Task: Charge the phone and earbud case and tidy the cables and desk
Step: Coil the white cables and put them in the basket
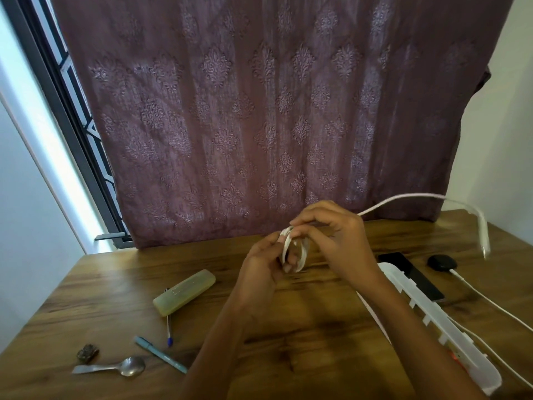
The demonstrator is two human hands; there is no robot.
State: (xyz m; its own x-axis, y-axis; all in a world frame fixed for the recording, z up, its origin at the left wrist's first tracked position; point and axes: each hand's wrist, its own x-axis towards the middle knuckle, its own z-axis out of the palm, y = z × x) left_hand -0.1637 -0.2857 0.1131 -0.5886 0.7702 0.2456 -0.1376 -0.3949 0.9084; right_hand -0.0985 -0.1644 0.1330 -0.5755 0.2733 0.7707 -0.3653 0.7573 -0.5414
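Observation:
Above the middle of the wooden desk (pixel 115 284), my left hand (pixel 265 267) grips a small coil of white cable (pixel 300 252). My right hand (pixel 331 235) pinches the same cable at the top of the coil. The cable's free end (pixel 483 229) arcs up to the right and hangs in the air, blurred. A black phone (pixel 412 275) lies at the right behind a white power strip (pixel 450 327). The black earbud case (pixel 441 262) sits at the far right with a white cable (pixel 490 301) running from it.
On the left of the desk lie a yellowish oblong case (pixel 184 291), a blue-capped pen (pixel 168 327), a teal pen (pixel 160 353), a metal spoon (pixel 115 366) and a small dark lump (pixel 88 353). A purple curtain (pixel 259 111) hangs behind the desk.

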